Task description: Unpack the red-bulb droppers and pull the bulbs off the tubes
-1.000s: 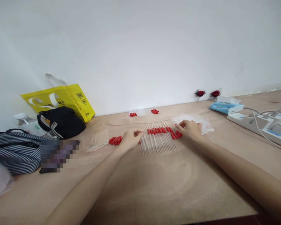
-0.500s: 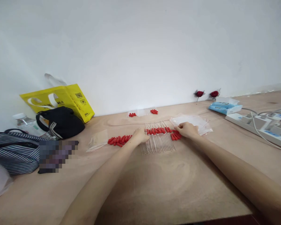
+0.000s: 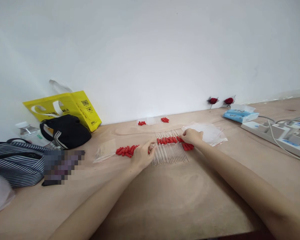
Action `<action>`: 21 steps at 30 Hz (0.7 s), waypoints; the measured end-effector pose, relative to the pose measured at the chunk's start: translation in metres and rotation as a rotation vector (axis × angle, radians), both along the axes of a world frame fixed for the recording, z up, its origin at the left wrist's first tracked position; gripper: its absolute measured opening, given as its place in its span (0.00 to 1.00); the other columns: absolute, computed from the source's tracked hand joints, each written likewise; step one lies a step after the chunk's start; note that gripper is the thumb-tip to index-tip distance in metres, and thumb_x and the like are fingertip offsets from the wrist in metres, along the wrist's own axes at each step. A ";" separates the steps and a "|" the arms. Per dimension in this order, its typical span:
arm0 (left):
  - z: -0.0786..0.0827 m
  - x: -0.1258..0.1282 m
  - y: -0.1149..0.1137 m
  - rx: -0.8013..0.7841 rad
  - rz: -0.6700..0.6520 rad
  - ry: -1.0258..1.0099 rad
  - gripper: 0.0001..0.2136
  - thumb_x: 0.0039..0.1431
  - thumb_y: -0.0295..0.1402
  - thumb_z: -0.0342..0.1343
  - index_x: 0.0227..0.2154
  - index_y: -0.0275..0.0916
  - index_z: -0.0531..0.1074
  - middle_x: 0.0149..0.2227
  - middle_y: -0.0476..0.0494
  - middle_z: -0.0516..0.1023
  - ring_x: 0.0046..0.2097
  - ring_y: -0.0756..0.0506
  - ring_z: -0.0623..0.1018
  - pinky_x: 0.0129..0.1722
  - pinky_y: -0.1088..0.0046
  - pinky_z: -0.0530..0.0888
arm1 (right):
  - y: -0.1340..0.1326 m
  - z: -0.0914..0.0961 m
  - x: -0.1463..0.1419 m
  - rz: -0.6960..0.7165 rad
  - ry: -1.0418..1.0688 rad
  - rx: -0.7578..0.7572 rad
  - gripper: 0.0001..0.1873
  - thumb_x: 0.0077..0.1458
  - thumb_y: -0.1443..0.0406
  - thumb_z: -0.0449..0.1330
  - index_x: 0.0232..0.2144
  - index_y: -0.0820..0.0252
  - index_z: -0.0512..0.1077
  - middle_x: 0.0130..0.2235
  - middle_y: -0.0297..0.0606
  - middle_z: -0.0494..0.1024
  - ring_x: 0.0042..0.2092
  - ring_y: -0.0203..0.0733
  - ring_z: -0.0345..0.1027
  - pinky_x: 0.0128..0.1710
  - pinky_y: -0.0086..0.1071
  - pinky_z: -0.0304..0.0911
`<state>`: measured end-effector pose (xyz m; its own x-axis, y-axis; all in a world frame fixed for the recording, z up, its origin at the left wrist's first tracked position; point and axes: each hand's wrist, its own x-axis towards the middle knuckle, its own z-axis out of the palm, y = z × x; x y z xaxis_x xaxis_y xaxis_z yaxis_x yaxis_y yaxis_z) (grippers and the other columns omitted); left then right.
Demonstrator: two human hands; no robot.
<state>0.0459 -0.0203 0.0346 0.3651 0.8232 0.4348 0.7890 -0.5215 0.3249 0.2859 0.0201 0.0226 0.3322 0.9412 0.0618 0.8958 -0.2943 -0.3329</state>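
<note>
A row of thin clear sticks [image 3: 168, 156] lies side by side on the wooden table. Small red elongated pieces [image 3: 167, 140] lie in a line across them. My left hand [image 3: 142, 156] is at the left end of the row, its fingers curled together around a small red piece partly showing between them. A loose red pile [image 3: 126, 151] lies just left of that hand. My right hand [image 3: 192, 136] pinches at the right end of the red line, with its fingertips on a red piece. Below its fingers is another small red pile [image 3: 188, 146].
Clear plastic bags [image 3: 210, 133] lie behind my right hand, and another bag [image 3: 105, 150] lies left. Red pieces [image 3: 165, 120] sit near the wall. A yellow bag [image 3: 90, 115], black pouch [image 3: 72, 133] and striped bag [image 3: 17, 163] stand left; tissues [image 3: 240, 115] and a power strip [image 3: 277, 136] right.
My left hand has moved left and toward me, off the row's left end. My right hand has shifted left from the small red pile to the right end of the red line.
</note>
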 end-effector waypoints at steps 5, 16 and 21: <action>-0.022 -0.032 -0.008 0.221 -0.166 -0.074 0.07 0.55 0.32 0.48 0.33 0.38 0.69 0.26 0.48 0.71 0.32 0.48 0.71 0.35 0.72 0.68 | 0.012 0.004 -0.006 -0.032 0.002 -0.065 0.10 0.44 0.61 0.55 0.26 0.61 0.72 0.32 0.45 0.75 0.37 0.50 0.67 0.42 0.48 0.48; -0.025 -0.033 -0.009 0.227 -0.258 -0.105 0.06 0.55 0.29 0.49 0.35 0.38 0.67 0.30 0.46 0.71 0.37 0.47 0.70 0.39 0.69 0.68 | -0.033 0.029 -0.015 0.213 0.010 0.131 0.12 0.54 0.62 0.47 0.27 0.58 0.69 0.32 0.37 0.75 0.38 0.42 0.64 0.41 0.39 0.47; -0.024 -0.030 -0.010 0.258 -0.199 -0.072 0.13 0.54 0.32 0.50 0.43 0.37 0.64 0.36 0.43 0.71 0.41 0.45 0.69 0.43 0.65 0.66 | -0.075 -0.007 -0.026 0.676 -0.143 0.667 0.09 0.55 0.63 0.52 0.26 0.59 0.68 0.27 0.34 0.74 0.35 0.37 0.62 0.42 0.36 0.45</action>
